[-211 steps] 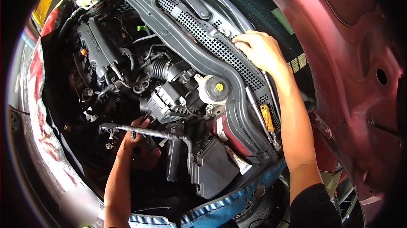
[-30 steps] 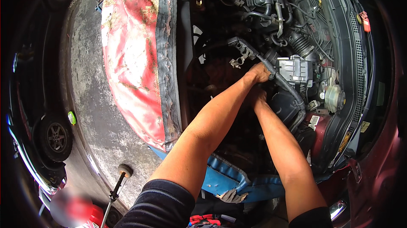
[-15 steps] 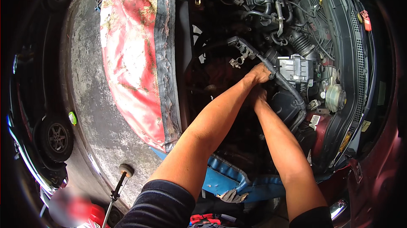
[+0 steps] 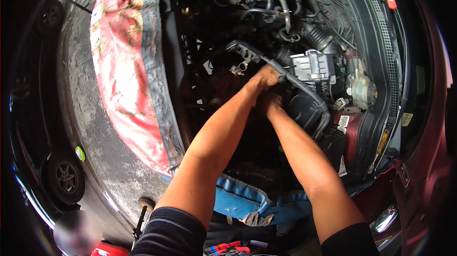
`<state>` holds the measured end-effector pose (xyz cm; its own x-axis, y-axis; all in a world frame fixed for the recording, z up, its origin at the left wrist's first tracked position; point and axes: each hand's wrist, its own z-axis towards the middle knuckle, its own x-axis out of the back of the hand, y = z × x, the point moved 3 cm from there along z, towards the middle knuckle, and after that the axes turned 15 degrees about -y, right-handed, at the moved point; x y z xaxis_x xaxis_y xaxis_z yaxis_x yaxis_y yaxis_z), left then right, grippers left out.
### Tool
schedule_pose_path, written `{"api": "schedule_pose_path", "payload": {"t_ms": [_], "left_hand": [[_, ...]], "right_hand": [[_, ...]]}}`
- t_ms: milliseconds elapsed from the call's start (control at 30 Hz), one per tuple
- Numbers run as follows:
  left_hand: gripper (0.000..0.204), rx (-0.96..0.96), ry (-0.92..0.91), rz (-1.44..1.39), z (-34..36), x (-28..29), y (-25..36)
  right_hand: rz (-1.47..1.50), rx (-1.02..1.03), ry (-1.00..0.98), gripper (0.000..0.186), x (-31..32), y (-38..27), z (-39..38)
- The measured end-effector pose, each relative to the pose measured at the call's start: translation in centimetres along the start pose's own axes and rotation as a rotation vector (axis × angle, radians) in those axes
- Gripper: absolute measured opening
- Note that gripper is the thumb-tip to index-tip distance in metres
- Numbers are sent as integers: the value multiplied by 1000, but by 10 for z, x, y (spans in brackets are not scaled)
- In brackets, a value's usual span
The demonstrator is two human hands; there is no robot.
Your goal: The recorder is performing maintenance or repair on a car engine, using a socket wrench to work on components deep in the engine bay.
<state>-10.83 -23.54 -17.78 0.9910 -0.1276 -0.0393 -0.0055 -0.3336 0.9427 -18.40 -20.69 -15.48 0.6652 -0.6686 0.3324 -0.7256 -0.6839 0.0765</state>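
Both my arms reach down into a car's engine bay. My left hand [image 4: 269, 75] is beside a grey corrugated cable sleeve [image 4: 307, 89], its fingers passing beneath the sleeve and out of sight. Just below it, my right hand [image 4: 271, 100] goes into the dark gap, fingers hidden by shadow and parts. Whether either hand grips anything does not show. A loose metal battery terminal clamp [image 4: 239, 68] hangs from the cable end left of my left hand. To the right sits a grey ribbed box [image 4: 312, 66], with a black corrugated intake hose [image 4: 318, 37] behind it.
A red, worn fender cover [image 4: 124, 60] drapes the left edge; a blue cover [image 4: 238, 198] lies along the near edge. At right stands a translucent fluid reservoir [image 4: 364, 91]. Another car's wheel [image 4: 65, 178] and a person [image 4: 78, 232] are at the left.
The whole view has shifted, so the engine bay and my arms appear farther left. My hands remain at the same spot by the cable sleeve.
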Motion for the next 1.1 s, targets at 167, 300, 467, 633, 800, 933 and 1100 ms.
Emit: {"api": "schedule_pose_path", "payload": {"t_ms": [167,300,467,633,800,933,1100], "left_hand": [[24,-56,-9,-317,-15,3,-6],[21,-118,3,-516,-3,-1,-6],[21,-355,-50,243,19,17,-41],[28,-682,78,439,10,5,-62],[73,-469,-118,207,-4,12,-40],[88,-492,-100,310,-6,17,-34],[88,-275,-177,302,2,15,-39]], "right_hand": [[-206,20,51,35,-5,-9,-12],[-211,162,654,12,-25,0,-27],[192,627,660,14,-10,19,-143],[435,735,839,13,-6,70,-213],[486,452,1291,11,43,169,-284],[452,133,1437,17,98,268,-298],[123,135,1339,26,182,342,-278]]}}
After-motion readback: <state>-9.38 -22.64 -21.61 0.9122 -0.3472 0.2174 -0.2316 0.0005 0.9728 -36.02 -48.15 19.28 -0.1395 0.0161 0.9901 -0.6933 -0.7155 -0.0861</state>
